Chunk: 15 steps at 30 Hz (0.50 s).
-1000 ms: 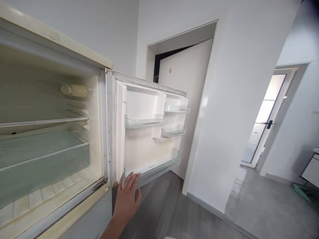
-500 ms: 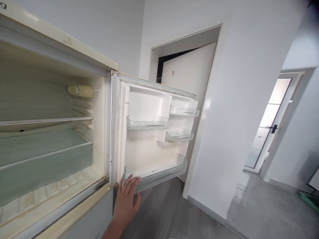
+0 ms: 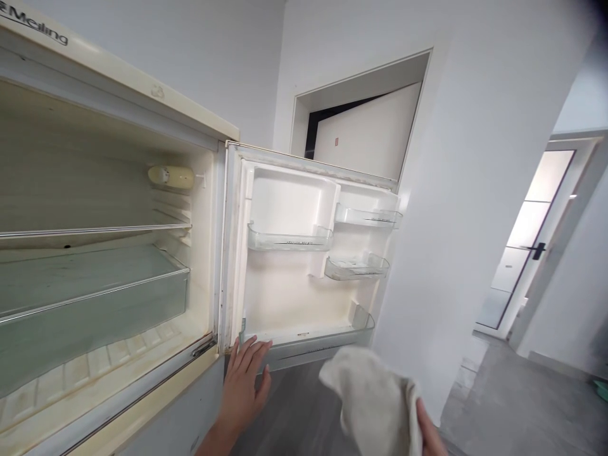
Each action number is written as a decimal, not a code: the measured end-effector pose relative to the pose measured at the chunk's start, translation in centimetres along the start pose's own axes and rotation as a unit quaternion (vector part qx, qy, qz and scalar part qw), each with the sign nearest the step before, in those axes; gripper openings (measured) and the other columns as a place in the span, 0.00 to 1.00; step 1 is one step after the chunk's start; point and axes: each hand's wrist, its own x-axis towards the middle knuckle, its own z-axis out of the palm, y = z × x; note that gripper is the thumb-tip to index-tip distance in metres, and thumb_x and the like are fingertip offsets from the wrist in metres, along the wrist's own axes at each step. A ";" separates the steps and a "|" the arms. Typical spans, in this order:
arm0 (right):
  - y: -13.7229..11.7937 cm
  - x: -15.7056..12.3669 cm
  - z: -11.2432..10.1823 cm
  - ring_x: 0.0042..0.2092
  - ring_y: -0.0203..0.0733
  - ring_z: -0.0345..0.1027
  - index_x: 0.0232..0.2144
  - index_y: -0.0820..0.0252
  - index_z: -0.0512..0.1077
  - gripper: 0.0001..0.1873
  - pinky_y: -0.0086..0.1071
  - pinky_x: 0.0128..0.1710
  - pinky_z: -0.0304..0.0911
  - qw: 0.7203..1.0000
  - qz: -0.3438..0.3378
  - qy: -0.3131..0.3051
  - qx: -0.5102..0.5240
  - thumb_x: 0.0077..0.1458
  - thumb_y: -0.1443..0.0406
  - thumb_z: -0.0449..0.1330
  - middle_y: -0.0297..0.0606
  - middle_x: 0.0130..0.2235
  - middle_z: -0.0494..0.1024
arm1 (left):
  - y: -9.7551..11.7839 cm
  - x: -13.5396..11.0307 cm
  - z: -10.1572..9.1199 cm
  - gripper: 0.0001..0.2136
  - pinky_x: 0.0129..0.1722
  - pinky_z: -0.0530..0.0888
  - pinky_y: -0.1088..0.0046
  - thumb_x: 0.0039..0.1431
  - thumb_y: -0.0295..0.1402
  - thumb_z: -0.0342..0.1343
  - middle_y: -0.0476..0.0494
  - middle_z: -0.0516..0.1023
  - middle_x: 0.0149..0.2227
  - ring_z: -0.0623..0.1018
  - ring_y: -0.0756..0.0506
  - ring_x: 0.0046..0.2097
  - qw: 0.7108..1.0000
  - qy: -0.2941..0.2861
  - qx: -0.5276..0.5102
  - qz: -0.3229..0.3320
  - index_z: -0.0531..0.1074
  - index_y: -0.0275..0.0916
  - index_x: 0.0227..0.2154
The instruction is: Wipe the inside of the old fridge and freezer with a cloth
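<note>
The open fridge door (image 3: 285,285) shows its white inner side with clear plastic racks. My left hand (image 3: 244,377) is at the bottom door rack (image 3: 308,351), near the hinge end. Its fingers are stretched out with their tips at the rack's rim, and the thumb stands apart. A pale grey-white cloth (image 3: 375,399) hangs below and right of that rack, slightly blurred. My right hand (image 3: 429,434) grips the cloth's right edge; only part of this hand shows at the bottom of the picture.
The fridge compartment (image 3: 95,158) on the left has a shelf, a greenish drawer (image 3: 104,323) and a yellowed lamp cover (image 3: 171,177). Behind the fridge door is a doorway with a white door (image 3: 370,136) ajar. A glazed door (image 3: 527,247) stands farther right.
My right hand has come into view at the lower right with the cloth. The view has shifted slightly, and the fridge door appears turned wider open. My left hand stays at the bottom rack.
</note>
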 end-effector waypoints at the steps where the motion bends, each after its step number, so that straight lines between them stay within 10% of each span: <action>1: -1.2 1.1 0.2 0.55 0.52 0.66 0.62 0.32 0.46 0.44 0.50 0.42 0.73 1.000 -0.017 0.013 0.001 0.44 0.39 0.51 0.30 0.55 0.71 | 0.1 0.0 -0.1 0.23 0.61 0.66 0.43 0.57 0.32 0.47 0.50 0.77 0.51 0.72 0.41 0.58 1.000 0.002 -0.007 -0.005 0.58 0.51 0.56; 6: -8.7 5.6 5.0 0.65 0.47 0.49 0.63 0.50 0.52 0.34 0.48 0.65 0.46 0.939 -0.304 0.112 -0.116 0.58 0.47 0.45 0.37 0.61 0.63 | 0.2 -0.2 -0.3 0.20 0.62 0.63 0.39 0.57 0.32 0.46 0.49 0.78 0.49 0.71 0.41 0.58 0.998 -0.002 -0.048 -0.033 0.61 0.51 0.53; 10: -14.2 8.5 12.0 0.68 0.48 0.37 0.66 0.57 0.42 0.36 0.51 0.65 0.40 0.771 -0.544 0.102 -0.316 0.60 0.52 0.45 0.43 0.67 0.47 | 0.2 -0.4 -0.5 0.19 0.63 0.62 0.38 0.58 0.32 0.45 0.49 0.77 0.50 0.70 0.41 0.59 0.996 -0.015 -0.074 -0.047 0.60 0.52 0.53; 15: -17.5 12.9 20.5 0.68 0.49 0.20 0.66 0.57 0.29 0.37 0.55 0.65 0.36 0.637 -0.550 0.064 -0.537 0.61 0.56 0.40 0.38 0.69 0.35 | 0.2 -0.5 -0.8 0.17 0.63 0.61 0.38 0.58 0.32 0.45 0.49 0.77 0.48 0.68 0.42 0.60 0.994 -0.012 -0.093 -0.061 0.61 0.51 0.51</action>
